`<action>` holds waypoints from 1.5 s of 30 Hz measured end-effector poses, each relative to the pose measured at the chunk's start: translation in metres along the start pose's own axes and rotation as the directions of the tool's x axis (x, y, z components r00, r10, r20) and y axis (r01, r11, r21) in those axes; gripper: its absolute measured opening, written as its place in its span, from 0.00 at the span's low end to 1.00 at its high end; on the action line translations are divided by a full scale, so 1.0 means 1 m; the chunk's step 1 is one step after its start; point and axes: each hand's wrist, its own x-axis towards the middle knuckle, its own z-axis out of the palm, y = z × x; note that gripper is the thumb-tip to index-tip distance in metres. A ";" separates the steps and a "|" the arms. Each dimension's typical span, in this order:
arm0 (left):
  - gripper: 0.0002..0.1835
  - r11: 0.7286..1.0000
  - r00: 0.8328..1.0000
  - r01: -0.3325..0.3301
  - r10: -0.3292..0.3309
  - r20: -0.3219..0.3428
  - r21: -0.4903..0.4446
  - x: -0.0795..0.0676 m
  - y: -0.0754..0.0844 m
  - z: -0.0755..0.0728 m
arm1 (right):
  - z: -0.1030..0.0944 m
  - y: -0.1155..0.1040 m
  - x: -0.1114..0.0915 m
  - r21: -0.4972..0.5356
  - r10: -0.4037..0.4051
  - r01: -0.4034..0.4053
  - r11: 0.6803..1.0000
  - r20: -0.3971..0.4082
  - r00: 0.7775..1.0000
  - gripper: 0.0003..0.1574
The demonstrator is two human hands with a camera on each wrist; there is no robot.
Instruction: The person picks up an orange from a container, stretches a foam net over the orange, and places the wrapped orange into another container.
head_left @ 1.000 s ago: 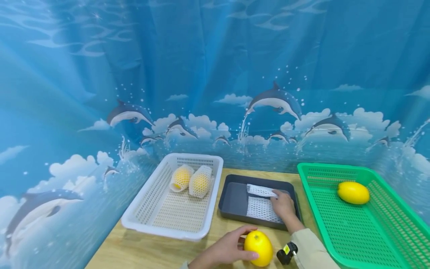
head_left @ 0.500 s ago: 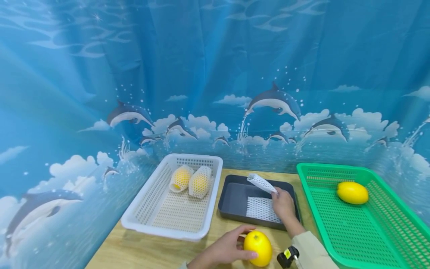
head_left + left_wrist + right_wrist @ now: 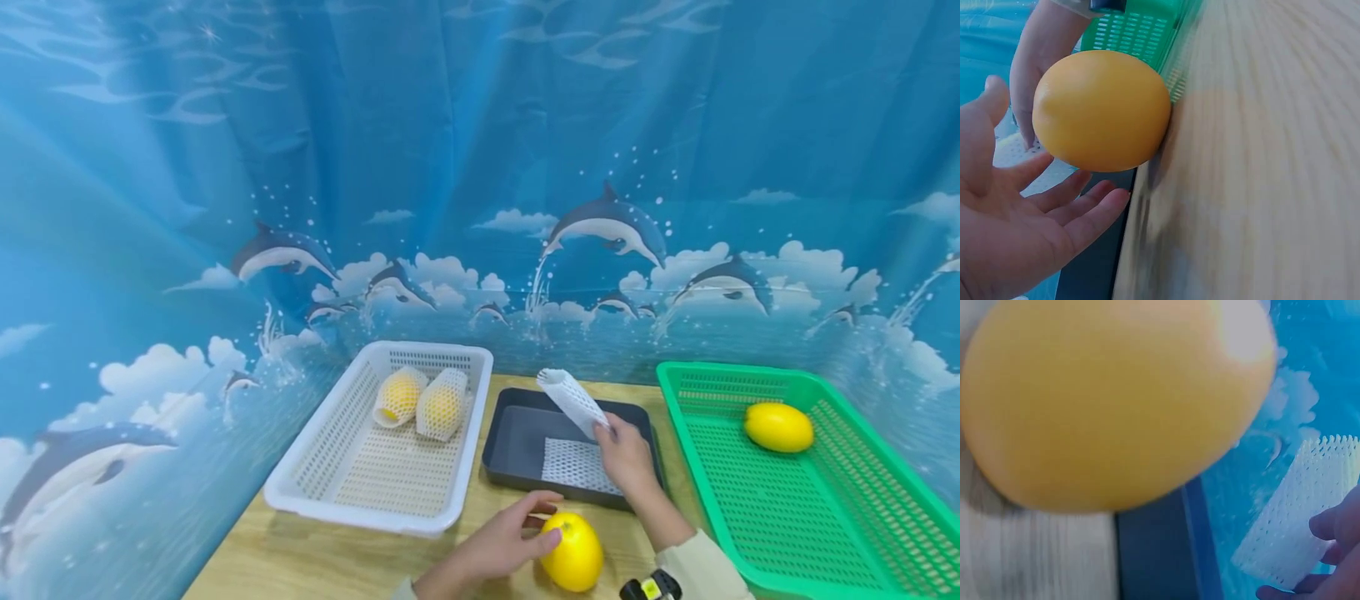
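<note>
A smooth yellow oval fruit [image 3: 573, 552] rests on the wooden table in front of the dark tray. Around its left side my left hand [image 3: 504, 533] is spread; in the left wrist view its fingers [image 3: 1094, 215] are loosely extended, with a gap between palm and fruit. My right hand [image 3: 628, 454] pinches one end of a white foam fruit net [image 3: 573, 400], which is raised and tilted over the tray; the net [image 3: 1304, 512] shows flattened in the right wrist view. Another foam net [image 3: 577, 465] lies flat in the dark grey tray [image 3: 517, 442].
On the left stands a white basket [image 3: 360, 521] with two net-wrapped yellow fruits [image 3: 441, 407]. A green basket [image 3: 787, 517] at the right holds one bare yellow fruit [image 3: 778, 427]. A blue dolphin-print curtain [image 3: 450, 167] hangs behind the table.
My right hand has lifted the foam net out of the tray and tilted it upward. My left hand has loosened from the yellow fruit, its fingers opening away from it.
</note>
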 end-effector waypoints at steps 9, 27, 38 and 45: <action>0.28 0.993 0.979 0.029 -0.052 -0.199 -0.112 0.011 0.007 -0.006 | -0.013 -0.020 -0.022 0.091 -0.081 0.073 0.993 0.079 0.994 0.24; 0.31 0.918 0.931 0.022 -0.163 -0.326 -0.396 0.039 0.025 -0.005 | -0.017 -0.030 -0.055 0.197 -0.127 0.093 0.976 0.168 0.978 0.25; 0.24 0.788 0.906 -0.053 -0.220 -0.362 -0.614 0.044 0.021 -0.003 | -0.010 -0.024 -0.065 0.170 -0.133 0.103 0.980 0.172 0.976 0.21; 0.24 0.699 0.905 -0.092 -0.238 -0.352 -0.710 0.047 0.022 0.000 | -0.006 -0.021 -0.069 0.217 -0.163 0.120 0.969 0.194 0.967 0.23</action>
